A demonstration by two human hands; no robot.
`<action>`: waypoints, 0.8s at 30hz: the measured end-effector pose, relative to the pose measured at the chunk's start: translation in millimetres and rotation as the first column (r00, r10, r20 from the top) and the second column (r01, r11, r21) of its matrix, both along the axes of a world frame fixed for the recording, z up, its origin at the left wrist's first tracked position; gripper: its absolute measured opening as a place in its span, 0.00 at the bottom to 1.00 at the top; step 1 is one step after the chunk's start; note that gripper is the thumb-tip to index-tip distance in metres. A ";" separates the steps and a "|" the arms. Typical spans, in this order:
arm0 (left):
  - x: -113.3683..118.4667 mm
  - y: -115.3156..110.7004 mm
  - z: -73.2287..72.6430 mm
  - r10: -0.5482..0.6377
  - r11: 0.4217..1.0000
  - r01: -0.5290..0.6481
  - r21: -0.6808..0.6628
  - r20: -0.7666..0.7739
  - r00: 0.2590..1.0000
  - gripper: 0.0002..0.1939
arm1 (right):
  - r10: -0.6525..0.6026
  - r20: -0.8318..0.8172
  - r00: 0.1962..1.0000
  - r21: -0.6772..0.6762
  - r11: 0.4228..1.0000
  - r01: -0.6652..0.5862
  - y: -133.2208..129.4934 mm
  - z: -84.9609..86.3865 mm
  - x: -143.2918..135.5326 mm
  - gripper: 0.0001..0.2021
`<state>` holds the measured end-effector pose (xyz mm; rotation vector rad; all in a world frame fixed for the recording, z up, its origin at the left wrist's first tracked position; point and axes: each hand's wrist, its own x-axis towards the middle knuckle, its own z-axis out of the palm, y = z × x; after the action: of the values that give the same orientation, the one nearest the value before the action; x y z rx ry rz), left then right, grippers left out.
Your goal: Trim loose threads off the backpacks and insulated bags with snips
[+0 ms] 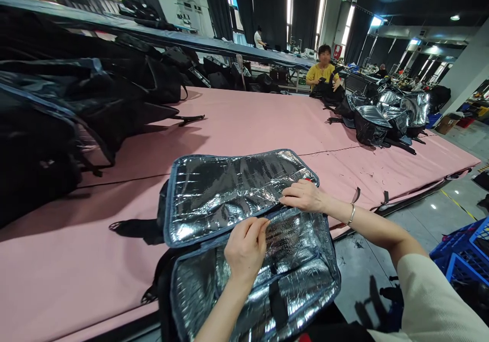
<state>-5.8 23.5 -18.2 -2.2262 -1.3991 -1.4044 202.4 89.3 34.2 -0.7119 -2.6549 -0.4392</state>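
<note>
An open black bag with a shiny silver lining (301, 240) lies at the near edge of the pink table. Its silver-lined lid (229, 179), edged in blue-grey binding, is folded back towards the far side. My left hand (246, 248) pinches the binding near the middle of the seam between lid and body. To the right, my right hand (303, 196) has its fingers closed at the lid's lower edge, with something small and red just behind it. A black strap (137, 228) sticks out to the left of the bag.
Black bags (76, 108) are piled on the left of the pink table (244, 120). More silver-lined bags (382, 113) lie at the far right, near a person in yellow (319, 72). Blue crates (462, 253) stand on the floor at right.
</note>
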 end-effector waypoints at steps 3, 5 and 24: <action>-1.8 -0.7 -1.8 -0.023 1.000 0.023 0.006 0.006 1.000 0.04 | 0.045 0.032 0.998 0.063 0.997 -0.047 -0.8 4.2 -4.1 0.16; -1.9 0.4 -2.5 -0.027 1.000 0.027 0.001 0.017 1.000 0.04 | 0.049 0.062 0.997 0.084 0.995 -0.054 -1.2 6.2 -8.9 0.16; -38.1 27.7 31.9 -0.078 0.991 0.066 -0.117 -0.101 0.992 0.11 | -0.432 -0.380 0.818 -0.443 0.861 0.249 -25.4 -0.3 -25.3 0.10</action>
<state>-44.0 51.2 13.7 -2.4060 -1.4098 -1.2367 177.1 63.9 33.9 -1.2577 -2.1536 0.1624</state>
